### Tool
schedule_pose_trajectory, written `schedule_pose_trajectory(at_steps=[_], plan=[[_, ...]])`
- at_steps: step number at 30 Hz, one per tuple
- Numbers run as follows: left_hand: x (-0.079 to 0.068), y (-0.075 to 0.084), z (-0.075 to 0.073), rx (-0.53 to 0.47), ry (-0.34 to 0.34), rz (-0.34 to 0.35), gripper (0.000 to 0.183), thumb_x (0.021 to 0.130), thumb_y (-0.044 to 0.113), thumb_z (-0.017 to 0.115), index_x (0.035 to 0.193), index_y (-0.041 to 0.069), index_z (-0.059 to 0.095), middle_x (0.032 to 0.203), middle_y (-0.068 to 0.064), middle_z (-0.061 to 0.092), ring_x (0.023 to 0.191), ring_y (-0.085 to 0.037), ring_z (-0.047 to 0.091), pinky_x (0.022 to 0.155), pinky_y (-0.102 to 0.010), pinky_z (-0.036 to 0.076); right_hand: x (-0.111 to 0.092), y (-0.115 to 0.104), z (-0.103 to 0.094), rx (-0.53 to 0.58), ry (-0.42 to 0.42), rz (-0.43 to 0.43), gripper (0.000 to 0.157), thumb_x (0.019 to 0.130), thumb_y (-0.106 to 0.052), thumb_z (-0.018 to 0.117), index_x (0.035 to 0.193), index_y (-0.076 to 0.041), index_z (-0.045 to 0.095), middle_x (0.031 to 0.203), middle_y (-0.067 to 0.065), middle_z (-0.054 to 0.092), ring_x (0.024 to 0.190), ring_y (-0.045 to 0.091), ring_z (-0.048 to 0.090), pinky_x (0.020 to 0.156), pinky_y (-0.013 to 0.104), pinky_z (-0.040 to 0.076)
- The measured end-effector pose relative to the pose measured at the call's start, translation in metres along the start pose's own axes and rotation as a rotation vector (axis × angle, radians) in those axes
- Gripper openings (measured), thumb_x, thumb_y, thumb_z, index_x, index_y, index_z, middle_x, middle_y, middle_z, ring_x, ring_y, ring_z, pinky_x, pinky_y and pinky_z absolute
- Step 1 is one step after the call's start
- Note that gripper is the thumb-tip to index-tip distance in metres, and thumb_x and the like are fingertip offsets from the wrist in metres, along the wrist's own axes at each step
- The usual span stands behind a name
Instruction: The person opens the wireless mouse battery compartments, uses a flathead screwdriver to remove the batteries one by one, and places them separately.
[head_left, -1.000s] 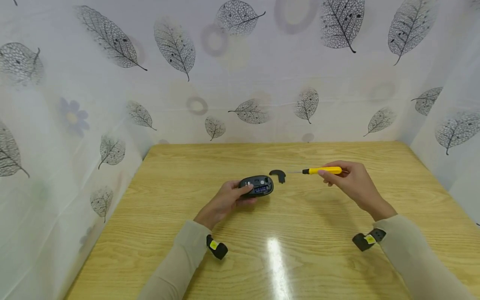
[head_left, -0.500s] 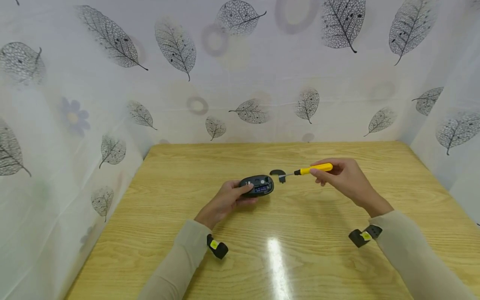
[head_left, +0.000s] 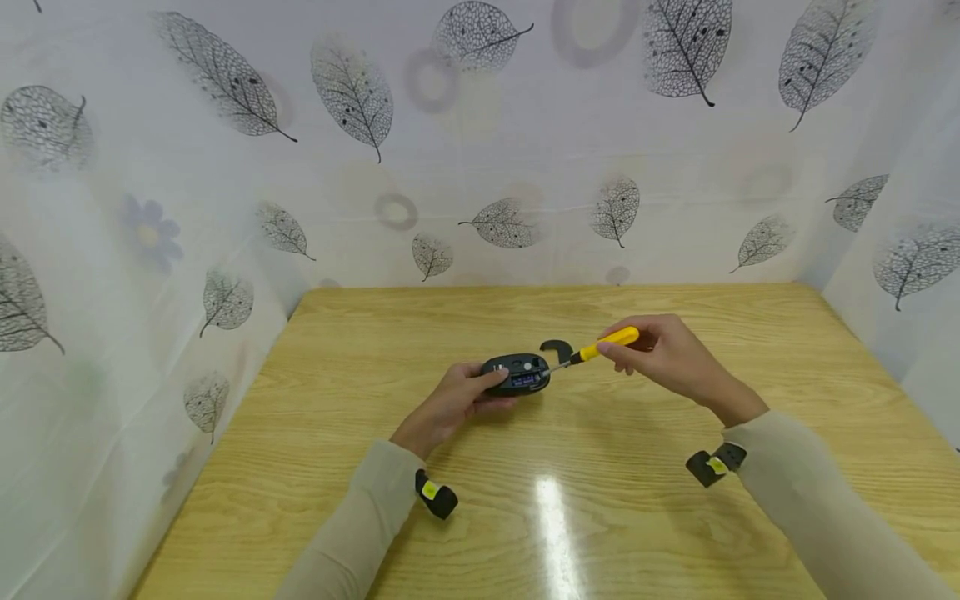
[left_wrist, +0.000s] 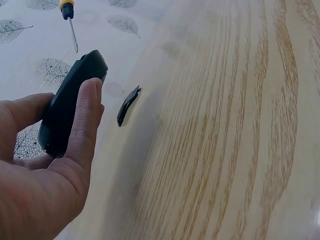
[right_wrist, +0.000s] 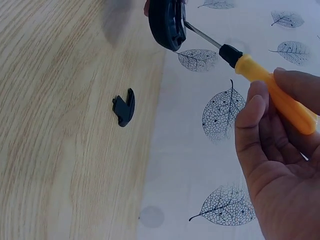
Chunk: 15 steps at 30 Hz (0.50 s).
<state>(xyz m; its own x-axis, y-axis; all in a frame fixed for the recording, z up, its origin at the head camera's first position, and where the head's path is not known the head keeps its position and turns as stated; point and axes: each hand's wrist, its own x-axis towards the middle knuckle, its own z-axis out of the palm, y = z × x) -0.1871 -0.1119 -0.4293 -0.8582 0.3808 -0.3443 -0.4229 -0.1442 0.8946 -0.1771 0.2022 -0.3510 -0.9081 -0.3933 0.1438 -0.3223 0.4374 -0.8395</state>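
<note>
My left hand (head_left: pixel 452 403) grips a black computer mouse (head_left: pixel 516 363) with its underside turned up and the thumb lying across it. The battery compartment in the mouse is uncovered, and a dark purple battery shows inside. A screwdriver (right_wrist: pixel 281 97) with a yellow handle is pinched in my right hand (head_left: pixel 667 357). Its metal shaft (right_wrist: pixel 204 34) slants down to the left, with the tip right at the end of the open compartment. Behind the shaft, a curved black battery cover (right_wrist: pixel 125 108) lies on the table, partly hidden by the screwdriver in the head view.
The wood-grain table (head_left: pixel 360 517) reaches back to a pale curtain (head_left: pixel 480 150) printed with leaves, which also hangs along both sides. Each sleeved wrist wears a black camera, one on the left wrist (head_left: pixel 437 495) and one on the right wrist (head_left: pixel 714 463).
My right hand has moved left, bringing the screwdriver from beyond the cover to the mouse, with the tip now angled lower. The left hand and the mouse have stayed nearly still.
</note>
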Motion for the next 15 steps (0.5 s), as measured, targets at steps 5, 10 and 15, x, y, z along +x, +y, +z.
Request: schedule_pose_trajectory(at_steps=[5,10,15], plan=[[-0.0003,-0.0001,0.0006,-0.005,-0.001,-0.005,0.050,0.103,0.015,0.061,0.144,-0.009,0.045,0.130,-0.027,0.060,0.108,-0.038,0.069,0.091,-0.033,0.060,0.0041,-0.0016,0.0018,-0.021,-0.019,0.005,0.020,0.097,-0.018,0.072,0.109,-0.002,0.073,0.083,0.013,0.068,0.066,0.022,0.062,0.055,0.028,0.056],[0.0004,-0.0011,0.0004,-0.015,-0.011,-0.006,0.051,0.104,0.015,0.061,0.145,-0.010,0.043,0.132,-0.028,0.058,0.108,-0.039,0.069,0.091,-0.034,0.060,0.0063,-0.0038,0.0025,-0.047,-0.031,-0.003,0.018,0.097,-0.018,0.072,0.107,-0.003,0.074,0.081,0.013,0.067,0.064,0.022,0.060,0.052,0.029,0.054],[0.0008,-0.0009,0.0012,-0.030,-0.007,-0.016,0.050,0.103,0.013,0.061,0.145,-0.009,0.044,0.132,-0.028,0.058,0.107,-0.038,0.070,0.091,-0.033,0.060,0.0085,-0.0098,0.0046,-0.073,-0.047,-0.008,0.017,0.097,-0.018,0.072,0.106,-0.003,0.074,0.080,0.011,0.067,0.063,0.020,0.061,0.053,0.028,0.056]])
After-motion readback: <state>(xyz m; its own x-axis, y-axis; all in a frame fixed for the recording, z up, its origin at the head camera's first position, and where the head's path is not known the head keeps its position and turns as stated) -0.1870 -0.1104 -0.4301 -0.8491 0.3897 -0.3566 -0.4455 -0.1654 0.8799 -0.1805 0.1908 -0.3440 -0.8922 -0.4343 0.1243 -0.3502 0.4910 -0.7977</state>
